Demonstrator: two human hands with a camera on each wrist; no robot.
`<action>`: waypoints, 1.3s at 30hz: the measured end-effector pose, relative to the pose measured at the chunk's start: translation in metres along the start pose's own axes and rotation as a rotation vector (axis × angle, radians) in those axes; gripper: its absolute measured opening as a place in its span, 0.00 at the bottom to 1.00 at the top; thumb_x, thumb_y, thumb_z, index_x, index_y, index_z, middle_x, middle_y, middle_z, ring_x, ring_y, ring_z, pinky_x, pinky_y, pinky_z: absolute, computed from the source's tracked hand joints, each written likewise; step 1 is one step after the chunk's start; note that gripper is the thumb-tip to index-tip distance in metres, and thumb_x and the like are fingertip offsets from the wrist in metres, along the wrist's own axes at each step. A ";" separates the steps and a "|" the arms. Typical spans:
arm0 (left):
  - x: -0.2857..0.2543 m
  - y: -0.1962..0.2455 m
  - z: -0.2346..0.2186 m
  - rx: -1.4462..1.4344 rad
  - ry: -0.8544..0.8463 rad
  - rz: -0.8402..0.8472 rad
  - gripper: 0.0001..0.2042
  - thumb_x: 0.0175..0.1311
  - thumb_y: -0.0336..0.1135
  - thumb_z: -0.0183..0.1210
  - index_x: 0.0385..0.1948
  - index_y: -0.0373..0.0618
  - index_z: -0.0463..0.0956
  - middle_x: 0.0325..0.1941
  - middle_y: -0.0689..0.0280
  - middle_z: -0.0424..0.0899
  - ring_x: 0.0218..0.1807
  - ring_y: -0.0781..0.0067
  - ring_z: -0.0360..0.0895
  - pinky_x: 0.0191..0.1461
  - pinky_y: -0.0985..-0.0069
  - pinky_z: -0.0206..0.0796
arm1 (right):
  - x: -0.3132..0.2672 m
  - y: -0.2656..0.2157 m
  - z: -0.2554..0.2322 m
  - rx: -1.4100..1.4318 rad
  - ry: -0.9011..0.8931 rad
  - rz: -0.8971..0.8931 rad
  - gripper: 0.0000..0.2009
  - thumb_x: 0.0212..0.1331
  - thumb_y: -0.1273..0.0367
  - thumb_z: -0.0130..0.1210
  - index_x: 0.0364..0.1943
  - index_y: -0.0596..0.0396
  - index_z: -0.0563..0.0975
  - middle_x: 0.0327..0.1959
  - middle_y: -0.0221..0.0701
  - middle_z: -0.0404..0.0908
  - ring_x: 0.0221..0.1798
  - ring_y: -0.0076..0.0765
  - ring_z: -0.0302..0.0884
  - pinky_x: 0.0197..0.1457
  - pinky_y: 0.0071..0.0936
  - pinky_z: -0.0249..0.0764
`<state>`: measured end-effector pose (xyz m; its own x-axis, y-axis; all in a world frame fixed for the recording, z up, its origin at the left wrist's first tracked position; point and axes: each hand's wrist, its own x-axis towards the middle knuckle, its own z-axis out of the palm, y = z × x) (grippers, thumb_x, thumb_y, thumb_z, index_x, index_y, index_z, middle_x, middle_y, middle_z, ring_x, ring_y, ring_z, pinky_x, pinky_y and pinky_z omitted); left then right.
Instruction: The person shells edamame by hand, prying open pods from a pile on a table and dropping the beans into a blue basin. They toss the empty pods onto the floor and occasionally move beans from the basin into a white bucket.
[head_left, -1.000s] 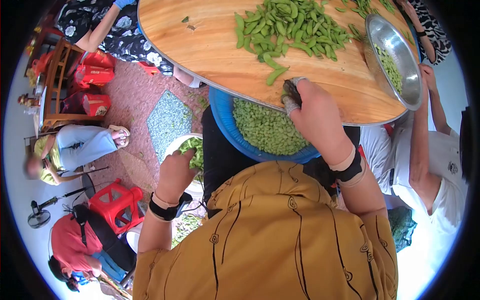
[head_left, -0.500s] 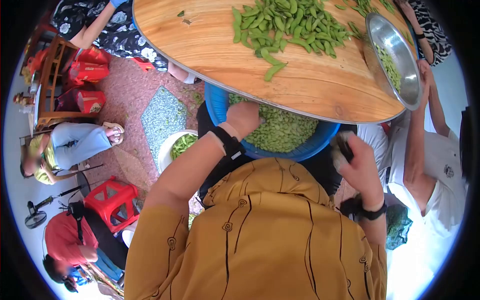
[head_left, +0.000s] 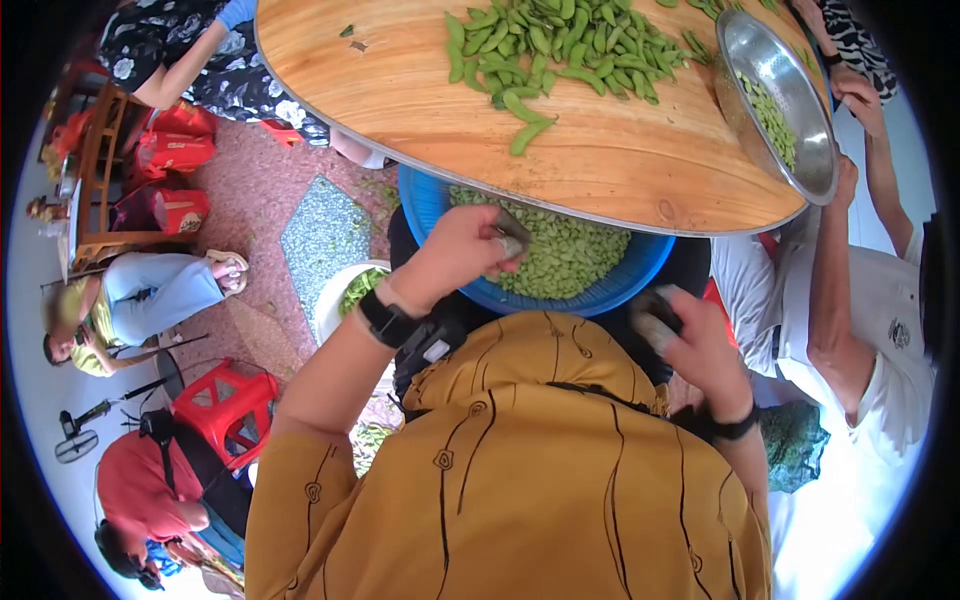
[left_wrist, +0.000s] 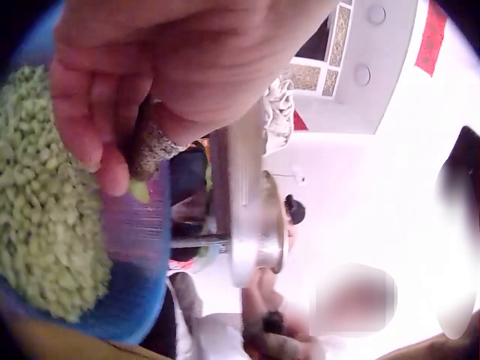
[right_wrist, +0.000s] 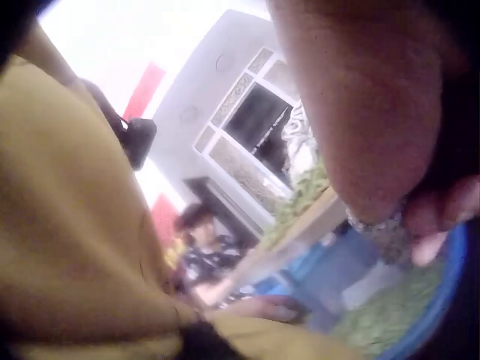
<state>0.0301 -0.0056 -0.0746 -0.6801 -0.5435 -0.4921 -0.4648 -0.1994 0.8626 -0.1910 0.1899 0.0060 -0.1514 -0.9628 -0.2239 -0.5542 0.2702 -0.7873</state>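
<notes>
Shelled green beans [head_left: 575, 262] fill a blue plastic basin [head_left: 655, 268] at the person's lap. Over its left part, the left hand [head_left: 455, 250] has curled fingers and a grey-speckled thumb cover [left_wrist: 154, 142]. A small green bean piece [left_wrist: 139, 190] shows at that thumb's tip, pinched against a finger. The right hand [head_left: 695, 340] hangs beside the basin's right rim with bent fingers and a similar thumb cover [right_wrist: 386, 238]; I cannot tell whether anything is in it. Green pods [head_left: 570, 45] lie heaped on the wooden tabletop [head_left: 400, 110].
The tabletop's metal edge overhangs the basin's far side. A steel bowl [head_left: 735, 130] with some beans tilts at the table's right, near another person's arms [head_left: 835, 270]. A white bucket [head_left: 328, 305] of green pods stands left on the floor. A red stool [head_left: 225, 410] is behind it.
The left hand has left the bucket, dipped to the beans, and now sits slightly higher and left over the basin. The right hand has come back from the table edge to the basin's right.
</notes>
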 end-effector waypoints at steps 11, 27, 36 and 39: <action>-0.060 0.032 0.015 -0.140 0.019 0.296 0.16 0.56 0.16 0.43 0.46 0.35 0.72 0.35 0.66 0.82 0.34 0.77 0.79 0.40 0.80 0.72 | 0.076 -0.052 0.032 0.415 -0.202 0.140 0.09 0.53 0.74 0.55 0.38 0.61 0.76 0.25 0.25 0.77 0.20 0.14 0.67 0.22 0.15 0.65; -0.054 0.043 0.020 -0.096 0.066 0.290 0.12 0.58 0.19 0.42 0.37 0.36 0.75 0.30 0.68 0.80 0.29 0.81 0.75 0.33 0.82 0.69 | 0.062 -0.053 0.022 0.482 -0.243 0.035 0.19 0.50 0.80 0.40 0.49 0.60 0.70 0.30 0.29 0.79 0.21 0.18 0.72 0.23 0.17 0.71; -0.053 0.037 0.020 0.650 0.360 0.830 0.06 0.61 0.24 0.49 0.35 0.37 0.75 0.26 0.70 0.76 0.27 0.76 0.71 0.30 0.72 0.65 | 0.066 -0.046 0.022 0.782 -0.394 0.215 0.17 0.64 0.73 0.44 0.58 0.53 0.69 0.28 0.24 0.74 0.19 0.13 0.62 0.19 0.12 0.60; -0.061 0.041 0.017 -0.018 0.015 0.346 0.06 0.64 0.27 0.49 0.37 0.39 0.75 0.27 0.70 0.75 0.28 0.74 0.71 0.31 0.70 0.64 | 0.065 -0.048 0.021 0.887 -0.434 0.187 0.12 0.63 0.74 0.44 0.49 0.53 0.73 0.26 0.24 0.73 0.17 0.13 0.61 0.17 0.12 0.58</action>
<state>0.0425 0.0331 -0.0113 -0.7872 -0.5931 -0.1688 -0.1983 -0.0156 0.9800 -0.1569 0.1148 0.0174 0.2354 -0.8675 -0.4382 0.2848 0.4926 -0.8223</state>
